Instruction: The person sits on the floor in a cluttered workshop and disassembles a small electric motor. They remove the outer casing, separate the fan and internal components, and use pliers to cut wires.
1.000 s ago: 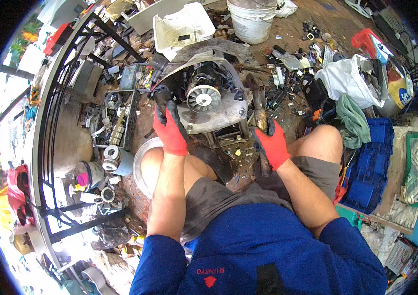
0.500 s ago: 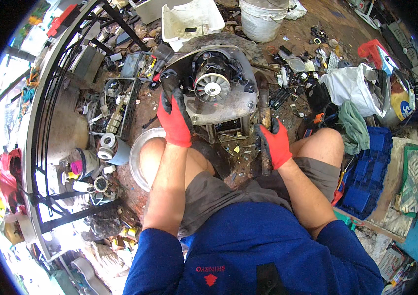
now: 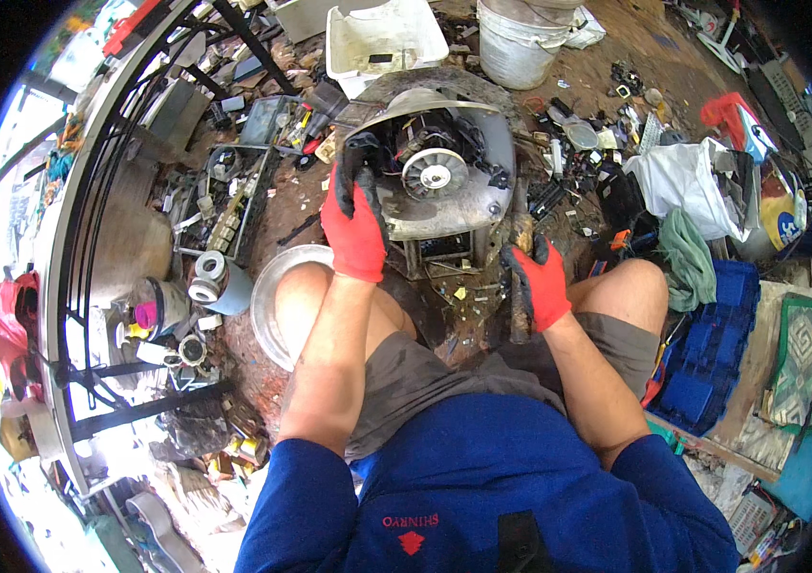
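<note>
Left hand [image 3: 356, 220] grips the casing [image 3: 446, 219] at nine o'clock; right hand [image 3: 540, 282], at four, clutches a long tool [image 3: 521, 229]. A slack left grip could let the casing tip.

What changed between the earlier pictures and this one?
The motor housing has shifted rightward and slightly farther off, with the left hand moving along at its left edge. The view has shifted a little too. Nothing was visibly released or newly grasped: the right hand stays on the long-handled tool.
</note>
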Demonstrator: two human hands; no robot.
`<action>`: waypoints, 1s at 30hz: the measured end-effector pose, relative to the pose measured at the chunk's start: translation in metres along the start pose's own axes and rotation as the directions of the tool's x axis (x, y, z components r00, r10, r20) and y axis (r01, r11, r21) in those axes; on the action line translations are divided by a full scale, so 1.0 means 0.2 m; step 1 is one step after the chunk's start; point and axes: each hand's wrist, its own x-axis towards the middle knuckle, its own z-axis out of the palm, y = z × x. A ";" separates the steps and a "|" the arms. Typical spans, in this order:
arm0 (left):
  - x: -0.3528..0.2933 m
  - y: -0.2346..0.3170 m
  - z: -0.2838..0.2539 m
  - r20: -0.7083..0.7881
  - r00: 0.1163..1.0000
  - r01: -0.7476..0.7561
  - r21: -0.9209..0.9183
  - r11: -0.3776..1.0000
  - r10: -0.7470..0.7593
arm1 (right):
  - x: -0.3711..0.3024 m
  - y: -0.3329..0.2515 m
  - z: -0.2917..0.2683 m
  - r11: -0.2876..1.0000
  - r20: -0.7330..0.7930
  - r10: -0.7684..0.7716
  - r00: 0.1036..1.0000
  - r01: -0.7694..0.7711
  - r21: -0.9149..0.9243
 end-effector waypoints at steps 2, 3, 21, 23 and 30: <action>0.00 -0.03 -0.02 0.045 0.999 -0.029 0.071 0.997 0.025 | 0.00 -0.02 0.01 0.999 0.031 0.029 0.999 -0.031 0.039; 0.01 -0.03 -0.01 0.043 0.998 -0.037 0.017 0.999 0.036 | 0.00 -0.03 -0.01 0.997 0.066 0.047 0.997 -0.051 0.059; 0.00 -0.29 0.11 0.113 0.957 0.260 0.084 0.962 -0.268 | 0.03 0.00 -0.02 0.993 0.090 0.105 0.990 -0.110 0.050; 0.00 -0.37 0.11 0.095 0.968 0.218 0.155 0.964 -0.234 | 0.02 -0.02 -0.01 0.995 0.094 0.093 0.991 -0.094 0.012; 0.05 -0.45 0.08 0.317 0.942 0.111 0.018 0.994 -0.111 | 0.01 -0.06 -0.04 0.954 0.114 0.117 0.987 -0.079 -0.289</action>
